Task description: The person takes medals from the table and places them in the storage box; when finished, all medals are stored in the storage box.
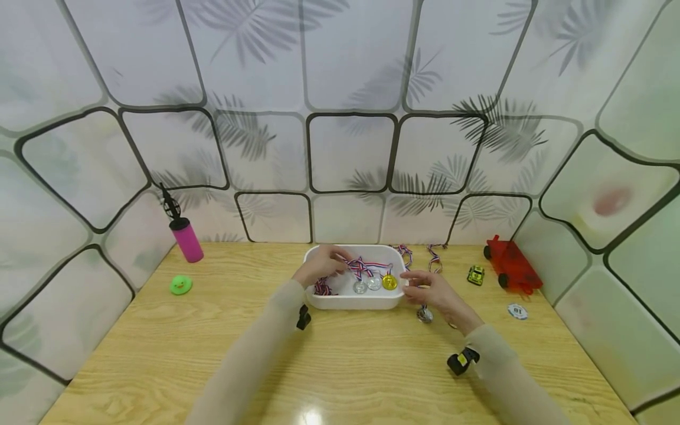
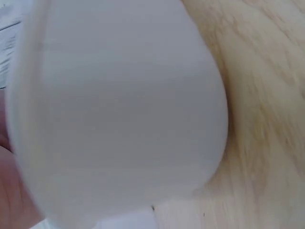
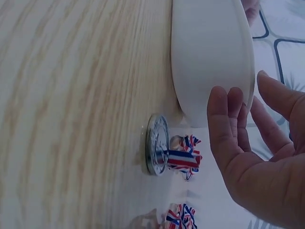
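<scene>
Pale wall panels (image 1: 350, 71) printed with grey palm fronds and edged by dark rounded frames are enclosing the light wooden table (image 1: 340, 366) on the left, right and far sides, light glaring on its near edge.

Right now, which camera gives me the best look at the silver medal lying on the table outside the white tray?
The right wrist view: the silver medal shows close, edge-on, ribbon attached, beside the white tray. The head view shows it small below the right hand. The left wrist view shows only tray wall.
</scene>
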Demonstrator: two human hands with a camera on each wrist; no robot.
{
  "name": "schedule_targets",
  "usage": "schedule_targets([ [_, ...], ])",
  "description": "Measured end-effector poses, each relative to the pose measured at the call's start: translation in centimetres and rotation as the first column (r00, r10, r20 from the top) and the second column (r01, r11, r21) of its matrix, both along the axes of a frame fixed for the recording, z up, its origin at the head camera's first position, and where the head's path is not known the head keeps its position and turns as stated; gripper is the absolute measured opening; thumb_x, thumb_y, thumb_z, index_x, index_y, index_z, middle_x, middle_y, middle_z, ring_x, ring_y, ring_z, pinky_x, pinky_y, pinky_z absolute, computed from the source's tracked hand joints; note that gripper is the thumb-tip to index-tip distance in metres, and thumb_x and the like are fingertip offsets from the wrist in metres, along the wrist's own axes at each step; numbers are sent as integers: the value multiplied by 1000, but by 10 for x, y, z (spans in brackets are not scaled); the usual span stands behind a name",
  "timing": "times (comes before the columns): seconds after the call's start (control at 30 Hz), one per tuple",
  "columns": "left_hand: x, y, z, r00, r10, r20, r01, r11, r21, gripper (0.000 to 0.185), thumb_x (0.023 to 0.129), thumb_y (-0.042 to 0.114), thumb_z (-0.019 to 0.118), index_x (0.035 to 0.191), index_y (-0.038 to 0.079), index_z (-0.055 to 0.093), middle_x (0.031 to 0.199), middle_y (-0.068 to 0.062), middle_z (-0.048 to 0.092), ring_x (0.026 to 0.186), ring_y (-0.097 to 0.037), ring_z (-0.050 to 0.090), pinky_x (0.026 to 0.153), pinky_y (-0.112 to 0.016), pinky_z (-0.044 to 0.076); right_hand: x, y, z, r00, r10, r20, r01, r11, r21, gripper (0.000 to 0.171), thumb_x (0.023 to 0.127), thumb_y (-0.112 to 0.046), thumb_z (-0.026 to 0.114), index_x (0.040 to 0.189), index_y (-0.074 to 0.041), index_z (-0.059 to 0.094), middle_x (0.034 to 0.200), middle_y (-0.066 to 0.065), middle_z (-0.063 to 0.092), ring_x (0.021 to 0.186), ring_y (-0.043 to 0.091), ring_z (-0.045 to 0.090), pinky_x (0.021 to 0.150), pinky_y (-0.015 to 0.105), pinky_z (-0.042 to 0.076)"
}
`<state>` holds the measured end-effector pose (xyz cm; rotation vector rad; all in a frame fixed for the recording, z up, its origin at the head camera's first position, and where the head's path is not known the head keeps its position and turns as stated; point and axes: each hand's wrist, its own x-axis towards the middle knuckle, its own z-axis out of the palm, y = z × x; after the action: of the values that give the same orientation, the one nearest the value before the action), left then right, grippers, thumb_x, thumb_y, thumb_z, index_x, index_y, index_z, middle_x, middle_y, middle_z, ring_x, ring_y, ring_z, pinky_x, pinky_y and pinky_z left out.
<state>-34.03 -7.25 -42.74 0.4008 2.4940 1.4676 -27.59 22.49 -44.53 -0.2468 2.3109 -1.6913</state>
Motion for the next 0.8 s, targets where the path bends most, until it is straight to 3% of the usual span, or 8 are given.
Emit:
schedule_targets([
  [0.2, 3, -14, 7, 999, -43, 2, 43, 997, 70, 27, 91, 4, 65, 117, -4, 66, 101, -25, 70, 78, -23, 66, 70, -34, 58, -2, 12, -3, 1000, 17, -7, -17, 1000, 2, 52, 95, -17, 65, 139, 6, 48, 127, 30, 55, 106, 35, 65, 87, 39, 59],
  [0.43, 15, -31, 19, 998, -65, -6, 66, 995, 81, 30, 92, 10, 66, 120, 0, 66, 105, -21, 70, 82, -15, 65, 80, -37, 57, 0, 20, -1, 999, 35, -13, -35, 999, 11, 50, 95, -18, 66, 136, 5, 50, 129, 27, 55, 105, 28, 64, 89, 40, 57],
  [0.53, 22, -41, 21, 998, -58, -20, 60, 994, 89, 28, 93, 11, 66, 119, 0, 66, 107, -21, 69, 87, -18, 65, 84, -41, 57, 1, 24, 0, 999, 41, -12, -41, 998, 41, 47, 95, -19, 65, 133, 7, 53, 128, 27, 57, 102, 23, 63, 85, 37, 58],
  [0.63, 27, -50, 21, 999, -33, -12, 34, 993, 117, 27, 93, 11, 66, 117, 1, 67, 108, -22, 69, 90, -24, 65, 81, -43, 57, 3, 30, 0, 998, 65, -12, -64, 994, 88, 44, 96, -18, 64, 130, 8, 55, 126, 27, 58, 98, 20, 62, 77, 33, 58],
  [0.8, 34, -67, 14, 1000, 18, 14, -20, 980, 196, 25, 93, 14, 67, 115, 2, 67, 101, -19, 70, 86, -27, 65, 68, -33, 54, 5, 39, -2, 992, 122, 8, -122, 979, 163, 41, 95, -15, 64, 130, 7, 57, 120, 25, 61, 84, 15, 60, 65, 29, 55],
])
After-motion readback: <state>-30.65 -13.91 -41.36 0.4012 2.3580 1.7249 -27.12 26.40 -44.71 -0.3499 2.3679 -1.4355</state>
